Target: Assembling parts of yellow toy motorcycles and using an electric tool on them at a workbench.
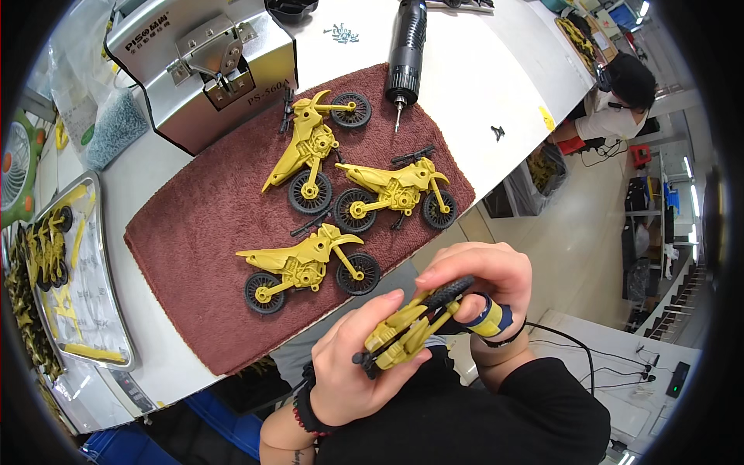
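Both hands hold one yellow toy motorbike (407, 325) with black wheels, off the table's near edge. My left hand (356, 364) grips its body from below. My right hand (488, 279), one finger wrapped in blue tape, pinches the black front wheel. Three finished yellow toy motorbikes lie on a dark red towel (194, 232): one at the back (314, 147), one in the middle right (395, 192), one nearest me (306, 267).
An electric screwdriver (406, 46) hangs over the towel's far edge, by loose screws (341, 32). A grey metal machine (205, 66) stands at the back left. A steel tray (77, 271) of yellow parts lies left. Another person (620, 93) sits far right.
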